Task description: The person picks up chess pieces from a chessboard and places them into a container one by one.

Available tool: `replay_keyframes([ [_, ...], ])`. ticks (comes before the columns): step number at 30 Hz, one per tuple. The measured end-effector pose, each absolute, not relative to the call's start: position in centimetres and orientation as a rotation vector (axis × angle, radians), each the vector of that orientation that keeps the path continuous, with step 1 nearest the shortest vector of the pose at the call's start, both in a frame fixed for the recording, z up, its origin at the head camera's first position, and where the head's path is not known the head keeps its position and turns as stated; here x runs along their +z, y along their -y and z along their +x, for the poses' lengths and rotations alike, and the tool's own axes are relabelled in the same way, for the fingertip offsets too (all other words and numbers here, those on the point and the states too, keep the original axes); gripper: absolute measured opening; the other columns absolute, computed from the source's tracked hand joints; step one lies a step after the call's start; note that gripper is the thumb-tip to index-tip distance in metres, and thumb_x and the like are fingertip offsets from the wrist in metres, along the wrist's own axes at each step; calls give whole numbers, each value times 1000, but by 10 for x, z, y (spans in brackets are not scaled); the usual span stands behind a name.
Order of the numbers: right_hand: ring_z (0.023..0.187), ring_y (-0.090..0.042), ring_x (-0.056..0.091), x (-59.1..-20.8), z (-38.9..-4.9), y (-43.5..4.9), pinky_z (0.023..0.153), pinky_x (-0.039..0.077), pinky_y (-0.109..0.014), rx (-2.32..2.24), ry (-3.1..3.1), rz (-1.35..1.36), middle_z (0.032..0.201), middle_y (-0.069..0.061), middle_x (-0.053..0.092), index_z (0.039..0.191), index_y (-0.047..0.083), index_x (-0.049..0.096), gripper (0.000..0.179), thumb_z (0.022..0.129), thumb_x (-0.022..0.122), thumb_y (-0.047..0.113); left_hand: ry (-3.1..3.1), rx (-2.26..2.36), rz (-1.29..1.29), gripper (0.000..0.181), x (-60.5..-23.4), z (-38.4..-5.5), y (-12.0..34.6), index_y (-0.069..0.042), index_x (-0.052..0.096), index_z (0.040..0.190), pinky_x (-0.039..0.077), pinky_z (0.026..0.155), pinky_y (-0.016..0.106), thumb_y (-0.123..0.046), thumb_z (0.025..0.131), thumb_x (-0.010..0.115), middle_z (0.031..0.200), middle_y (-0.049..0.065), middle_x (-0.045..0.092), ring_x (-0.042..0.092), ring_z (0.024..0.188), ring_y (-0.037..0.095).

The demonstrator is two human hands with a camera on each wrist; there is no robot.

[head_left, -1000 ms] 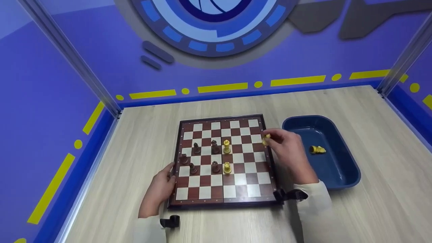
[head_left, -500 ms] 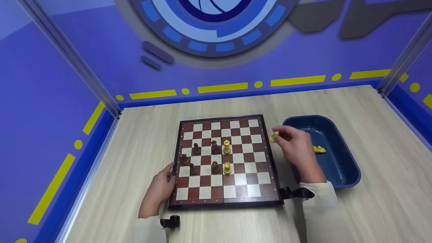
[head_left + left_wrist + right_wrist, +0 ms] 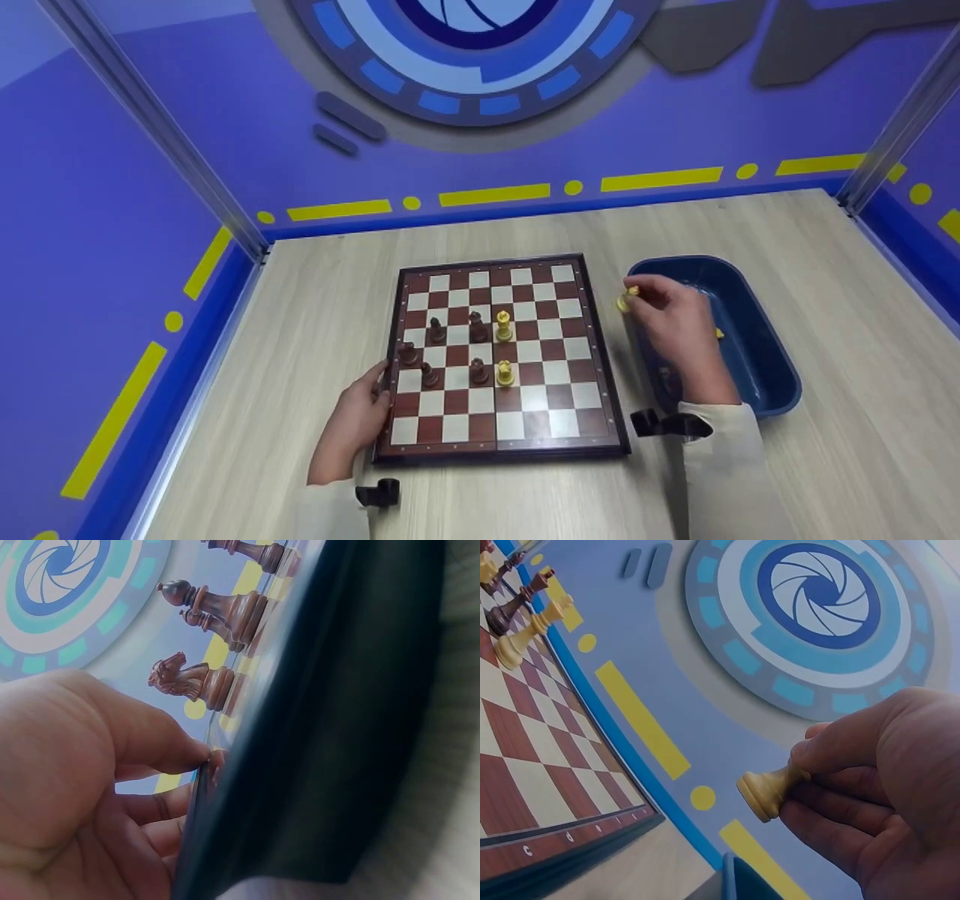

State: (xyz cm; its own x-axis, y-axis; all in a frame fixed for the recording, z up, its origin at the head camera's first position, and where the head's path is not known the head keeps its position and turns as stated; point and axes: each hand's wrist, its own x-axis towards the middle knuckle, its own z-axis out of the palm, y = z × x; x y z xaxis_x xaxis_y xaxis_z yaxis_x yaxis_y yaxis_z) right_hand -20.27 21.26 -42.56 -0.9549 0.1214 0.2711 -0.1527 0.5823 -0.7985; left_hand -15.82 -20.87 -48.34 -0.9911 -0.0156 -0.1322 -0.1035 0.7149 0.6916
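My right hand [image 3: 675, 322] pinches a pale yellow chess piece [image 3: 765, 793] between thumb and fingers; its flared base shows, while the fingers cover most of its top. In the head view, hand and piece are above the near-left side of a dark blue tray [image 3: 784, 367]. My left hand [image 3: 356, 416] holds the left edge of the chessboard [image 3: 536, 431], thumb on the rim. Near that thumb stands a dark brown knight [image 3: 191, 682]. Several dark pieces stand on the board's left half, beside two pale pieces, a taller one [image 3: 503, 326] and a rook-like one [image 3: 505, 373].
Another pale piece [image 3: 719, 334] lies in the tray, mostly hidden by my right hand. The wooden table [image 3: 322, 300] ends at blue-purple panels [image 3: 420, 172] at the back and sides. A narrow strip of table separates board and tray.
My right hand has moved right with the pale piece, from the board's right edge to the tray's left side. My left hand and the pieces on the board have stayed put.
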Motion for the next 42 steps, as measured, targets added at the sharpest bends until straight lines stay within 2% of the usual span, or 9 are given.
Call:
replay_keyframes([
  [3,95,-17,65,-426,-203,-216,72,42,-4,1313,2510,12,107,-14,71,111,4,70,22,90,66,7,-2800,1137,-98,51,-483,-158,209,1,38,145,44,53,29,-5,96,47,85,9,62,50,60,13],
  [8,87,3,61,-427,-203,-221,72,42,-3,1302,2491,-15,106,-14,72,109,5,71,21,89,68,7,-2796,1132,-126,51,-483,-157,208,0,38,145,43,51,28,-5,96,47,81,8,61,50,58,13],
  [10,86,5,60,-427,-203,-223,72,43,-3,1297,2486,-27,106,-13,72,110,5,71,21,89,68,8,-2790,1136,-147,51,-483,-157,208,-1,38,146,43,51,27,-5,96,47,82,8,61,50,59,12],
  [12,88,1,62,-427,-203,-225,71,43,-3,1287,2490,-41,106,-12,72,110,6,71,21,89,68,9,-2789,1139,-151,50,-483,-157,208,-1,38,146,44,51,27,-5,96,47,82,8,61,51,60,13],
  [17,98,-21,68,-428,-203,-230,71,42,-2,1279,2506,-65,108,-13,72,112,6,70,22,90,66,10,-2801,1139,-115,50,-483,-157,208,1,38,145,43,52,28,-4,96,47,84,9,61,50,60,13],
  [19,99,-25,68,-428,-202,-232,71,41,-2,1278,2511,-69,109,-14,71,112,6,70,22,91,66,11,-2801,1140,-109,50,-483,-156,208,1,38,145,43,52,29,-4,96,47,84,9,61,50,60,13],
  [27,100,-27,68,-430,-202,-237,69,40,-5,1226,2562,-104,109,-15,71,113,7,70,23,91,64,11,-2806,1138,-111,50,-483,-155,208,0,38,145,44,52,29,-4,96,47,85,9,61,51,60,13],
  [35,98,-25,68,-435,-203,-241,71,46,-16,1200,2603,-162,109,-13,72,115,8,69,25,91,62,11,-2797,1143,-120,50,-483,-156,208,1,37,146,44,52,29,-4,96,47,87,10,61,51,61,13],
  [42,98,-29,67,-436,-201,-242,74,48,-31,1185,2614,-178,111,-15,71,118,8,68,27,92,61,13,-2794,1160,-116,51,-483,-155,208,1,37,146,44,52,29,-4,96,47,88,11,62,51,61,13],
])
